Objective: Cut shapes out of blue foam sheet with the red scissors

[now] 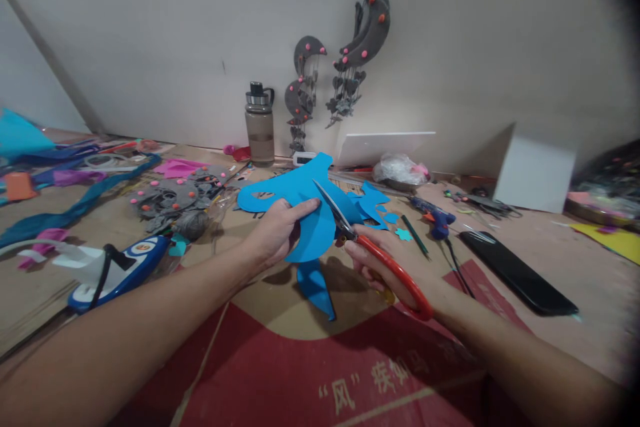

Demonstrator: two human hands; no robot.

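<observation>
My left hand (280,232) grips a sheet of blue craft felt or paper (317,240), thumb on top, fingers beneath. The sheet has a cut-out hole on its left part and curved edges. Red-handled scissors (395,270) sit in my right hand (375,257), its fingers around the handles. Their blades lie against the sheet, pointing up and left, just right of my left thumb. A curved blue strip (315,287) hangs or lies below the sheet. Blue scraps (373,203) and a small flower-shaped piece (403,234) lie to the right.
A pencil (415,235), a glue gun (437,219) and a black phone (517,271) lie at right. A blue-and-white power strip (120,273) is at left, near grey felt pieces (175,197). A water bottle (260,127) stands by the wall, where moon-shaped hangings (370,27) hang.
</observation>
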